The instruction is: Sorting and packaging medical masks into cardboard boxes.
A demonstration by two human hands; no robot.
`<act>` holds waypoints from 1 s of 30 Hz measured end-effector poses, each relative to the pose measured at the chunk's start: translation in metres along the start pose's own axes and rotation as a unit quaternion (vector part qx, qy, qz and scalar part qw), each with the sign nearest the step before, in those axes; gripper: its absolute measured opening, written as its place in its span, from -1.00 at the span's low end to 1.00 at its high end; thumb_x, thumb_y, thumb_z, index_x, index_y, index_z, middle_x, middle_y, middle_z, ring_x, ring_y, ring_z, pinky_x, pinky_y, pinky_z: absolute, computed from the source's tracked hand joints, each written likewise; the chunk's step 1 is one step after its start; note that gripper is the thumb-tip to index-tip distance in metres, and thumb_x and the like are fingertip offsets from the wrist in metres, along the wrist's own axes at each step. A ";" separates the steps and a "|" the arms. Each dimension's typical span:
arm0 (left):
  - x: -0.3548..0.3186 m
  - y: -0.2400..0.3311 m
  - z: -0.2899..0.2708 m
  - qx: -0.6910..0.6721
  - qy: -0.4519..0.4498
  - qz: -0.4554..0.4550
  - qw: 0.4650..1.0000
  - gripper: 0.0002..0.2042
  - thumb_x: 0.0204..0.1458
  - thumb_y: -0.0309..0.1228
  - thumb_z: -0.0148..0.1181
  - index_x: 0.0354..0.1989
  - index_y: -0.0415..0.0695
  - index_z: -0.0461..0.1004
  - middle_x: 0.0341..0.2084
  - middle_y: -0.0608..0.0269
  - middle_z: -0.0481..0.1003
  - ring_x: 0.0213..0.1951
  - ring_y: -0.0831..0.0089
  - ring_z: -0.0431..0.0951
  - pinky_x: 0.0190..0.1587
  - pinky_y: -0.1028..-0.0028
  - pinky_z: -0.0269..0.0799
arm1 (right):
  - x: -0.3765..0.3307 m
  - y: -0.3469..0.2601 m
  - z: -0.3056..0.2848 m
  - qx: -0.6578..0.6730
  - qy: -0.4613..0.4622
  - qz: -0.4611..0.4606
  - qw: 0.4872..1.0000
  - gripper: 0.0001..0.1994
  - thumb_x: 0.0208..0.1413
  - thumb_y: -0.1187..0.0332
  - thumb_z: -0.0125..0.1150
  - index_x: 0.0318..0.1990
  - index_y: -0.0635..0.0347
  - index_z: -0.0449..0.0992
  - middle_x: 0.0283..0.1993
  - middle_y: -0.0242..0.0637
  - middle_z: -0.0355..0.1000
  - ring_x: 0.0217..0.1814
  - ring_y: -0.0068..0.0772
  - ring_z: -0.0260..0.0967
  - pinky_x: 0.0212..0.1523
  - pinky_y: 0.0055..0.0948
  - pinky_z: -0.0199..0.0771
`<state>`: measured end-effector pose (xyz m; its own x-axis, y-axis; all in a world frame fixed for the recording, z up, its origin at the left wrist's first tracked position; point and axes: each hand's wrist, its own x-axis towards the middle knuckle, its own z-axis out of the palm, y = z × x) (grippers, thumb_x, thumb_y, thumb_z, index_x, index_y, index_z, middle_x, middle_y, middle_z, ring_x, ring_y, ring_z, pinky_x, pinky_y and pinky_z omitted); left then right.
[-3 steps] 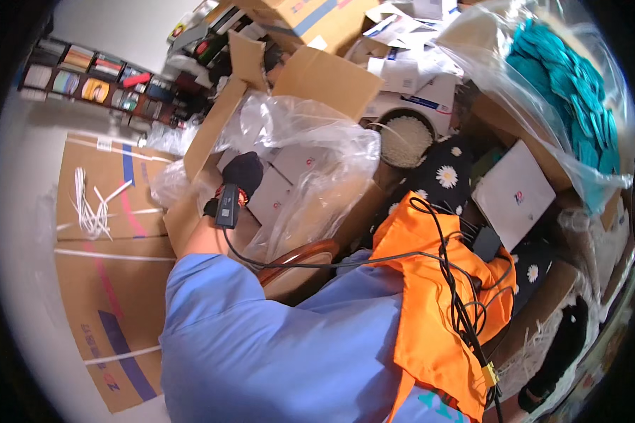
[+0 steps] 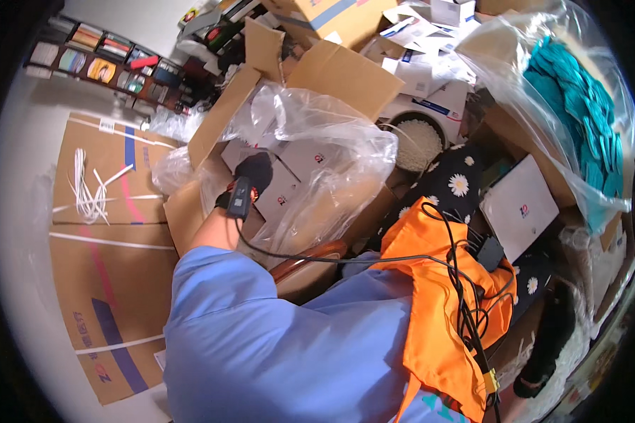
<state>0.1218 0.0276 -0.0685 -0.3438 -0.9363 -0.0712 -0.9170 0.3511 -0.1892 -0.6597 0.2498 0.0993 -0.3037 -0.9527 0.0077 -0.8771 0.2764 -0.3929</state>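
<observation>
In a black glove, my left hand (image 2: 254, 173) reaches over the open cardboard box (image 2: 342, 79) on the left and lies against flat white boxes (image 2: 281, 192) inside it. The fingers are bent down and mostly hidden behind the back of the hand. Clear plastic lining (image 2: 353, 151) bunches around these boxes. My right hand (image 2: 552, 335), also black-gloved, is at the lower right beside crumpled clear plastic; its fingers are dark and hard to make out. A white square box (image 2: 521, 206) leans on my lap, over the black daisy-print fabric (image 2: 458, 185).
Strapped brown cartons (image 2: 113, 282) stand at the left. A dark bowl of white pellets (image 2: 418, 143) sits ahead, near loose white papers and boxes (image 2: 416, 70). Teal items (image 2: 578, 106) fill a clear bag at the right. A black cable (image 2: 346, 261) runs from my left wrist across an orange cloth (image 2: 430, 303).
The whole view has shifted slightly. My left hand sits a little nearer over the white boxes. My right hand has moved left and nearer.
</observation>
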 end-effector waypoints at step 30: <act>0.016 0.132 0.132 -0.251 -0.107 -0.148 0.951 -0.66 0.03 -0.10 0.20 -0.24 -0.14 0.58 -0.36 0.01 0.56 -0.18 -0.01 0.54 -0.15 0.10 0.45 | 0.050 -0.131 0.081 -0.039 -0.234 -0.091 0.967 -0.81 -0.01 0.46 0.28 -0.20 0.23 0.54 -0.24 -0.11 0.51 -0.19 -0.06 0.49 -0.16 -0.27 0.47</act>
<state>0.0217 0.0586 -0.2242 -0.0557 -0.9536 -0.2959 -0.9669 -0.0224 0.2543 -0.5299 0.1556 0.0766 0.0436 -0.9338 -0.3550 -0.9312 0.0907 -0.3531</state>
